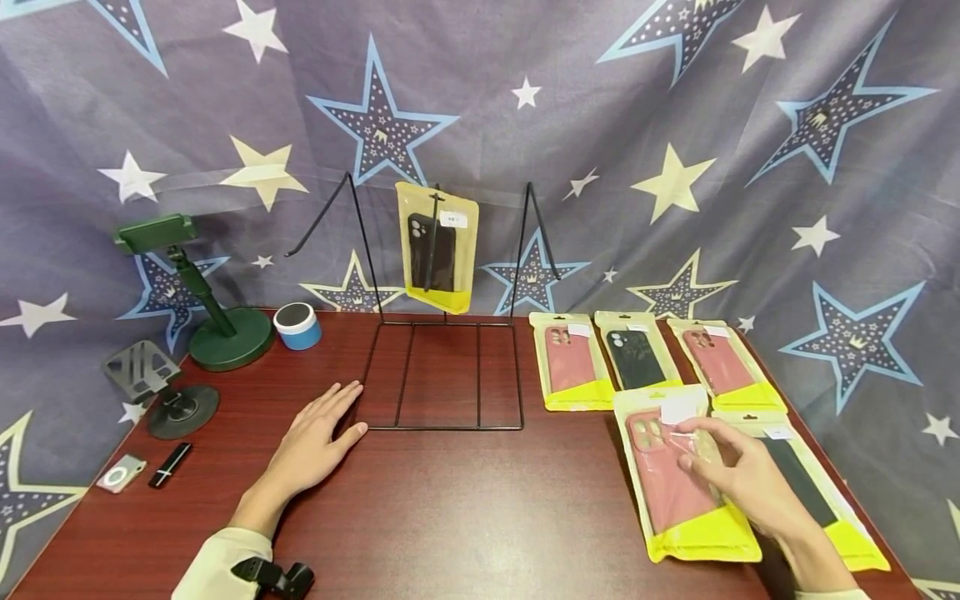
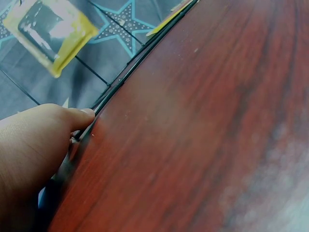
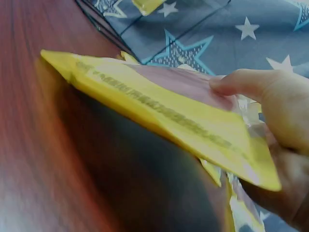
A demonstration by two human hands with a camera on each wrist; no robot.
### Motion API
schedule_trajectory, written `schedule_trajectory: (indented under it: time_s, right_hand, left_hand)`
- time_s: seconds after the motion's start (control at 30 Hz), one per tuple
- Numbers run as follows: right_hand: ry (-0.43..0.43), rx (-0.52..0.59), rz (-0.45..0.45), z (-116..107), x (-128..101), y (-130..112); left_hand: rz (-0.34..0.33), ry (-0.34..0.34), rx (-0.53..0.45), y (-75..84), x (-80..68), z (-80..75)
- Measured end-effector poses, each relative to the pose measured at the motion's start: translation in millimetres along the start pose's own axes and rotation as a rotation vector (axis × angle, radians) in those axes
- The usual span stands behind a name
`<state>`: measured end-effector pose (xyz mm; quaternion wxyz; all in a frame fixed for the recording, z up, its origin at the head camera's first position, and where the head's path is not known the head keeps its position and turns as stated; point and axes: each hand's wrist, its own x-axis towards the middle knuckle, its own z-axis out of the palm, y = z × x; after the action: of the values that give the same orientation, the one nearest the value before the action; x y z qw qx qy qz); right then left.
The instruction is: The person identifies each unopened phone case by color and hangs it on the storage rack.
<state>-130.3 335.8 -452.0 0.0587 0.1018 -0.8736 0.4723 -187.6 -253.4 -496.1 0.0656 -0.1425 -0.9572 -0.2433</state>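
A pouch with a pink phone case is held at its upper right by the right hand; the grip is clamped on the pouch, with the thumb laid across its front. In the right wrist view, the pouch's yellow lower edge is seen raised above the tabletop. Behind it, a dark-case pouch is partly covered by the right hand. Farther back, a row is formed by a left pink-case pouch, a middle dark-case pouch and a right pink-case pouch.

The left hand is rested on the tabletop beside the front left corner of a black wire rack. Its grip is slack, the fingers extended, and the thumb tip is placed against the base wire. On the rack's middle hook, a pouch with a black phone case is hung; the two side hooks are left bare.

At the left, a green phone stand, a blue round container and a black-based stand are placed. A star-patterned curtain is hung behind.
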Motion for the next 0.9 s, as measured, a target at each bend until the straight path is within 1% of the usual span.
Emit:
schedule_trajectory:
  time_s: [0.13,0.3,0.47,0.53,0.67,0.73,0.77,0.9]
  right_hand:
    - [0.033,0.04,-0.055,4.9,6.6,-10.3]
    - [0.039,0.102,-0.118,13.1,16.4,-25.4]
    - [0.084,0.1,-0.165,21.3,28.2,-44.1]
    - [0.097,0.136,-0.202,23.5,34.2,-52.8]
    - [0.084,0.297,-0.304,26.8,46.0,-71.7]
    - [0.081,0.357,-0.336,28.0,49.8,-81.7]
    - [0.078,0.38,-0.345,28.5,51.2,-86.5]
    - [0.106,0.403,-0.368,31.4,53.9,-104.7]
  left_hand:
    - [-0.002,-0.001,-0.001,0.2,-0.2,-0.6]
    - [-0.005,-0.001,-0.004,0.6,0.0,-0.4]
    - [-0.005,0.001,-0.003,0.2,0.2,-0.1]
    - [-0.004,0.002,-0.002,-0.2,-0.1,0.0]
    - [-0.003,0.002,-0.001,-0.9,-0.4,0.6]
    - [-0.002,0.003,0.0,-1.2,-0.4,0.9]
    - [-0.001,0.005,0.001,-1.3,-0.3,0.9]
    - [0.0,0.008,0.003,-1.8,-0.4,0.7]
